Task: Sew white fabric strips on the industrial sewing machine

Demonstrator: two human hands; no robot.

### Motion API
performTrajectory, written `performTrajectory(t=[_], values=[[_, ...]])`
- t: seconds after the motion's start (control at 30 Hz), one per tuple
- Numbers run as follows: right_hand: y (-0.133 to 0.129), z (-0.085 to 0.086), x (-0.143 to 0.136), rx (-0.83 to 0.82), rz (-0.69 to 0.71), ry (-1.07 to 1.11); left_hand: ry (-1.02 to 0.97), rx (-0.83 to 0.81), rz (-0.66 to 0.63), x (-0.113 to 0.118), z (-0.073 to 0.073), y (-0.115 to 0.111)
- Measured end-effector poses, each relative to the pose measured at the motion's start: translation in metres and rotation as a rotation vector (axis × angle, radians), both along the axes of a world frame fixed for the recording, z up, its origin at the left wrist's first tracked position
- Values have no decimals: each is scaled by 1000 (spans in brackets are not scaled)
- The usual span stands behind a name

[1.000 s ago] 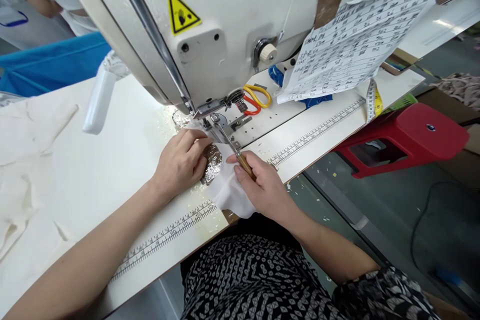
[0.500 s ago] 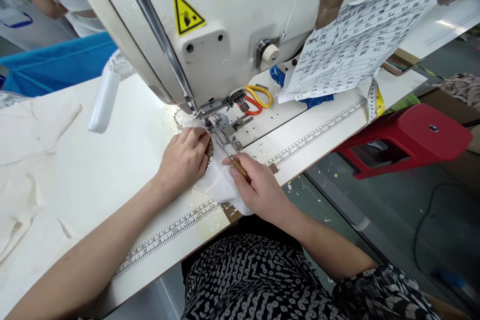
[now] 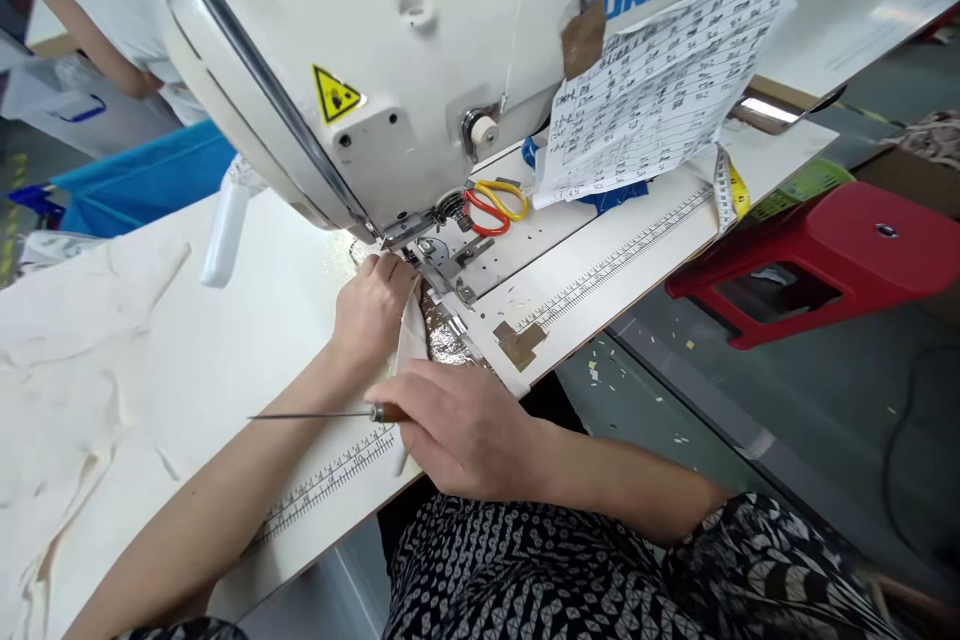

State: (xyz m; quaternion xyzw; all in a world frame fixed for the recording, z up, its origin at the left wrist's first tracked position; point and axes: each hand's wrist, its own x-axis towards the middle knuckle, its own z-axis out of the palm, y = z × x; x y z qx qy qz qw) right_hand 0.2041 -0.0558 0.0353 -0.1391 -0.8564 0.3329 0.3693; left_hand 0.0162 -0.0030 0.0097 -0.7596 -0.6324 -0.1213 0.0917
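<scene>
Beside the needle area of the white sewing machine [image 3: 375, 50], my left hand [image 3: 371, 310] is closed on a piece of white cloth [image 3: 411, 330]. My right hand [image 3: 465, 430] is closed round the wooden handle of an awl [image 3: 315, 415]; its thin metal tip points left, over my left forearm. The cloth runs from my left fingers down to my right hand, which hides part of it. Scissors with red and yellow handles [image 3: 496, 207] lie behind the machine's foot.
Cream cloth pieces [image 3: 67, 370] lie on the table's left. A written sheet [image 3: 660, 80] hangs from the machine. A tape measure [image 3: 727, 190] and a red stool [image 3: 817, 260] are at right. A person [image 3: 112, 10] stands at the back left.
My right hand has drawn back from the needle area toward the table's front edge, and the awl now points left. The cloth is pulled narrower. The view has shifted, showing more of the machine's top.
</scene>
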Motion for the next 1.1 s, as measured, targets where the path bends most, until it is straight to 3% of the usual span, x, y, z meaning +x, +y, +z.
performTrajectory(t=[0.13, 0.3, 0.4, 0.6, 1.1], values=[[0, -6, 20, -53, -51, -136, -305, 95, 57, -7, -8, -1], [20, -11, 29, -160, -406, -519, -614, 57, 41, -14, -9, 1], [33, -14, 22, -115, -511, -677, -716, 46, 34, -13, -6, 2], [43, -21, 11, 41, -542, -690, -764, 34, 21, -12, -4, 3], [47, -26, 7, 41, -514, -634, -764, 16, 14, -15, -5, 4]])
